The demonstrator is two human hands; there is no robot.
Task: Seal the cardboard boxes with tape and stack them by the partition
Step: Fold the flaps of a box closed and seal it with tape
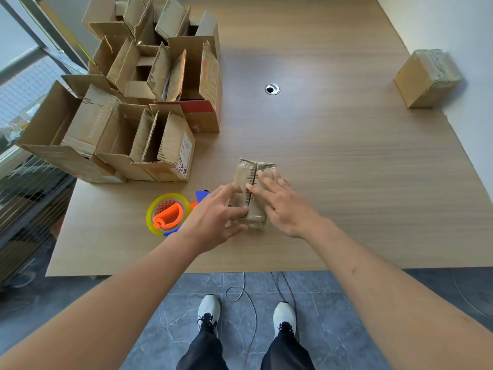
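A small cardboard box [253,172] with its two top flaps closed stands on the wooden table [346,169], near the front edge. My left hand [216,217] presses flat on the left flap with straight fingers. On the right flap lies my right hand [282,204], fingers spread and pressing down. A tape dispenser [168,213] with an orange and blue body and a yellowish tape roll lies on the table just left of my left hand. One closed, taped box [426,76] stands at the table's right side against the white partition [453,28].
Several open cardboard boxes [138,108] crowd the table's back left. A round cable hole [272,89] sits in the middle of the table. A wire rack [24,198] stands left of the table. Cables [248,297] lie on the grey floor by my feet.
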